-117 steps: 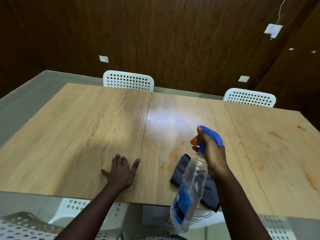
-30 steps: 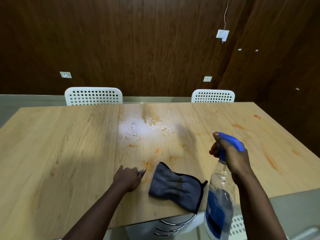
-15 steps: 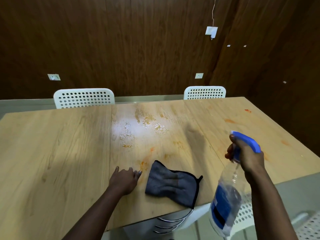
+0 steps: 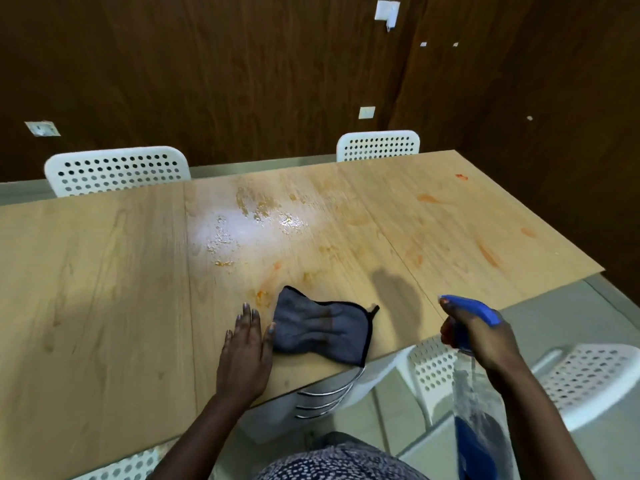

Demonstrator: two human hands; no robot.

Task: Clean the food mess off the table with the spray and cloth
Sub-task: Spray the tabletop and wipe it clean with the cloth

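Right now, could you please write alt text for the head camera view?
A person's left hand rests flat on a wooden table beside a grey cloth, while the right hand holds a spray bottle off the near edge. Orange food smears and wet droplets mark the tabletop.

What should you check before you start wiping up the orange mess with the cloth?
1. Cloth within reach: ok. The grey cloth lies flat near the table's front edge, right beside the left hand.
2. Cloth in hand: not ok. The left hand rests open on the table, its thumb about at the cloth's edge.
3. Mess wetted: ok in the middle, where wet droplets shine.
4. Right side wetted: cannot tell. The orange streaks there look dry.
5. Spray bottle secure: ok. The right hand grips its neck, off the table's edge.
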